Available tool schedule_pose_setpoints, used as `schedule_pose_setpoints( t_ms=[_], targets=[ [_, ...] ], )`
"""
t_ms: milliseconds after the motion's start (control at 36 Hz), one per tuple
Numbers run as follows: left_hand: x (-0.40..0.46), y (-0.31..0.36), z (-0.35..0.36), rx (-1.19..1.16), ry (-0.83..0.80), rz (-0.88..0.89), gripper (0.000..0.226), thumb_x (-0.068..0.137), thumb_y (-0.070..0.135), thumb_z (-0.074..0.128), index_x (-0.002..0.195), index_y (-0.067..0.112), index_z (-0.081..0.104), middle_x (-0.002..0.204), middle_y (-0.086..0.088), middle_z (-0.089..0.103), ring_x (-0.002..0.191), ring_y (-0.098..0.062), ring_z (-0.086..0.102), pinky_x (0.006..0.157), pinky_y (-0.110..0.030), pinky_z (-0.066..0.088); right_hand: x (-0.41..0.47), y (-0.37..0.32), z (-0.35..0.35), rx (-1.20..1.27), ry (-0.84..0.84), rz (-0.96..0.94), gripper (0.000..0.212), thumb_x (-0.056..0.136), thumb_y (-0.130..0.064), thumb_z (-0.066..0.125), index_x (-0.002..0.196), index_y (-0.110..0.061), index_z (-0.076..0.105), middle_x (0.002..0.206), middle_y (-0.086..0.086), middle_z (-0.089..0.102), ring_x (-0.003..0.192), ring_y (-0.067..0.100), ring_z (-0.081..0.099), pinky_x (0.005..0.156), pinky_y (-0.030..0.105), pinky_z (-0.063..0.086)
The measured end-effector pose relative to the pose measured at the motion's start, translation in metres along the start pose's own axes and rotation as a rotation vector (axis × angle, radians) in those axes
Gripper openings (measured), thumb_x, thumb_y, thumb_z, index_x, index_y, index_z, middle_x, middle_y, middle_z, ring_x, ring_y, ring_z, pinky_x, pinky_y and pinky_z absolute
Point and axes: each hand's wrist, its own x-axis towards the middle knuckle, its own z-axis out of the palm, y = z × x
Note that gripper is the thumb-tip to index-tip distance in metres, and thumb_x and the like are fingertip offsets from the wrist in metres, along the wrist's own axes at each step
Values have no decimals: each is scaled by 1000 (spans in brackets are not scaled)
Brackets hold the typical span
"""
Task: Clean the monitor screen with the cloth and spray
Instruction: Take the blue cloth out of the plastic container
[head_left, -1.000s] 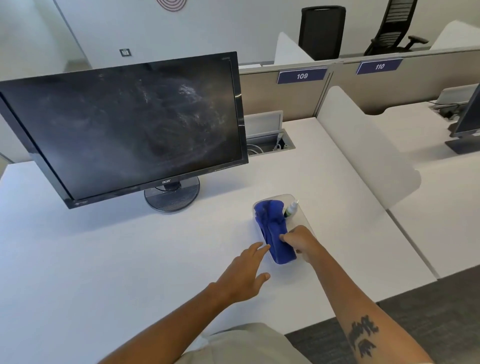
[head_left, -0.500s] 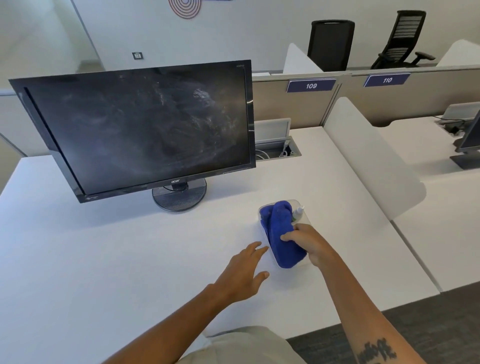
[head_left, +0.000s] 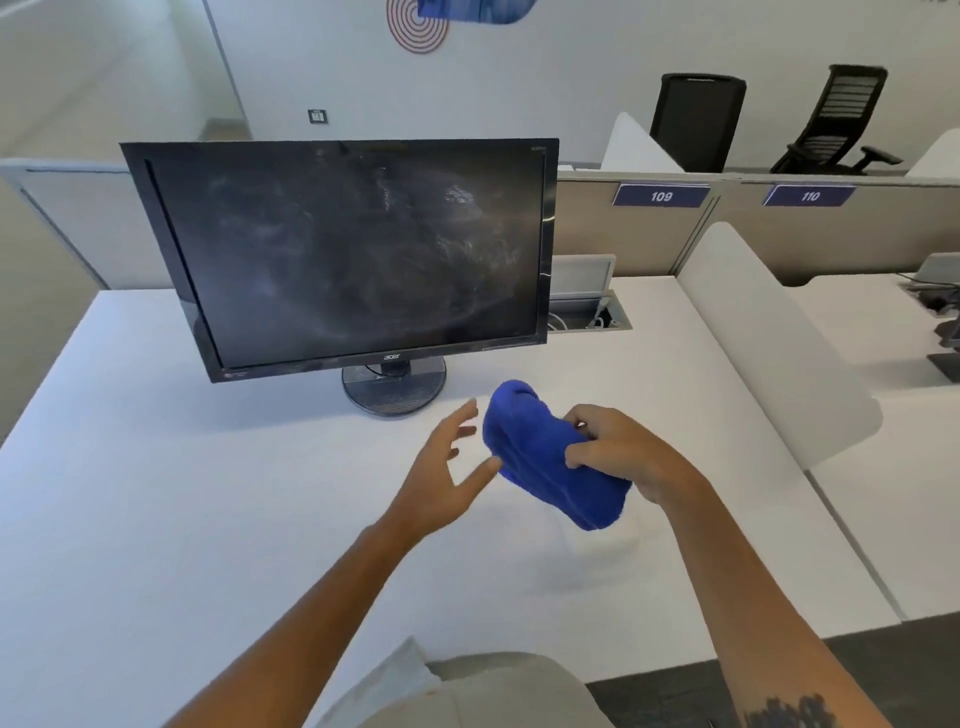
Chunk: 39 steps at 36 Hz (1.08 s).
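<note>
Pick-up step judged in hand: folded blue microfibre cloth (head_left: 550, 462) is gripped above the white desk (head_left: 156, 493) by the right hand (head_left: 623, 457), left hand (head_left: 441, 478) spread loose beside it; spray needed next for the smeared black monitor screen (head_left: 353, 254).

One monitor (head_left: 353, 254), one cloth (head_left: 540, 462), two chairs (head_left: 696, 119), two hands (head_left: 436, 483).

Monitor (head_left: 353, 254) stands on the bench (head_left: 156, 493), towards its back left. In front of it and to the right, the cloth (head_left: 540, 462) is up off the bench in the right hand (head_left: 618, 452), with the left hand (head_left: 441, 467) just left of it. Two chairs (head_left: 696, 119) sit behind the partition (head_left: 670, 228).
</note>
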Motion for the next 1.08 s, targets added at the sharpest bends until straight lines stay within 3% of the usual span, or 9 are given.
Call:
schedule_pose_setpoints(
  t_ms=[111, 194, 306, 417, 556, 694, 889, 972, 1083],
  targets=[
    [6, 15, -39, 32, -32, 72, 82, 102, 48, 67, 171, 34, 24, 176, 20, 29, 157, -1, 36, 124, -24, 33, -1, -29, 21, -147, -96, -69, 25, 81, -15, 66, 99, -31, 65, 89, -7, 77, 84, 18, 70, 65, 27, 53],
    [11, 17, -67, 186, -236, 79, 82, 102, 51, 65, 170, 44, 19, 174, 31, 21, 159, 6, 24, 128, -29, 25, 2, -45, 42, -212, -176, -130, 27, 75, -13, 64, 97, -29, 64, 86, -3, 75, 76, 17, 66, 64, 29, 52],
    [17, 8, -92, 436, -512, -22, 83, 99, 51, 66, 171, 36, 26, 162, 12, 54, 150, -21, 47, 128, -50, 37, 12, -59, 65, -242, -205, -191, 26, 77, -8, 66, 95, -27, 63, 88, 2, 76, 76, 20, 66, 67, 34, 55],
    [10, -12, -108, 507, -576, -91, 55, 96, 40, 72, 149, 32, 60, 136, 9, 72, 120, -17, 67, 105, -36, 56, 24, -62, 81, -241, -202, -208, 27, 81, -7, 67, 101, -25, 63, 88, -1, 75, 80, 21, 68, 66, 30, 55],
    [2, -43, -118, 505, -444, -110, 9, 98, 25, 74, 107, 26, 73, 96, 9, 75, 88, -15, 70, 77, -24, 55, 37, -55, 97, -242, -168, -234, 28, 83, -4, 63, 101, -26, 64, 91, -6, 77, 84, 18, 70, 68, 28, 54],
    [-6, -61, -116, 550, -259, -115, 22, 98, 17, 75, 119, 19, 78, 109, 0, 79, 96, -21, 69, 89, -41, 60, 51, -39, 113, -306, -77, -336, 27, 89, 1, 63, 103, -22, 65, 99, -2, 76, 92, 19, 68, 84, 39, 59],
    [-14, -72, -109, 568, 20, -27, 39, 99, 4, 68, 131, 24, 79, 122, 0, 78, 110, -22, 68, 92, -33, 54, 59, -15, 140, -329, 184, -465, 31, 99, 3, 59, 122, -13, 74, 111, 5, 80, 98, 29, 71, 90, 38, 56],
    [-20, -81, -101, 626, 46, -11, 46, 99, -1, 70, 141, 16, 73, 137, -10, 73, 124, -30, 66, 103, -34, 52, 54, 0, 154, -309, 300, -556, 37, 99, 9, 62, 132, -2, 73, 128, 15, 76, 114, 36, 73, 105, 38, 55],
    [-43, -101, -93, 688, 19, 81, 51, 90, -11, 74, 138, 8, 75, 136, -19, 72, 121, -42, 71, 103, -42, 56, 47, 25, 173, -306, 217, -559, 48, 98, 13, 59, 142, -4, 66, 145, 12, 68, 130, 32, 67, 114, 35, 50]
  ],
)
